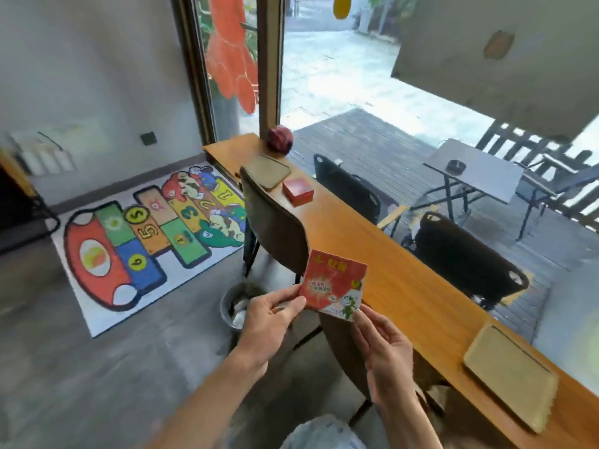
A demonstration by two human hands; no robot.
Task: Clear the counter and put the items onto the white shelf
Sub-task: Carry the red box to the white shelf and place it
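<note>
Both hands raised in front of the body, holding one small flat packet [334,284] between them, in the air over the near edge of the tabletop [372,254] and above a brown chair back [275,222]. Left hand [270,322] pinches the packet's left lower edge with thumb and fingertips; right hand [387,350] pinches its lower right corner the same way. Packet is roughly square, tilted slightly, mostly red with a yellow-lettered band along the top, a pale starburst panel with small print in the middle, and a white lower corner carrying a green cartoon figure; the print is too blurred to read. Tabletop is a long, narrow orange-brown wooden counter running from near right to far left along a big window. On it, far end: a dark red ball [280,140] against the window frame, then a tan rectangular tray [267,171], then a small red box [298,191] just beside that tray. Near right end: a second tan tray [512,375]. Left of the counter, on the grey floor, a metal bin [238,306] sits under the left hand, and further left lies a bright hopscotch mat [146,241] with numbered squares and cartoon figures. Through the glass: black chairs [463,257] and a grey folding table [473,171] on a wooden deck.
</note>
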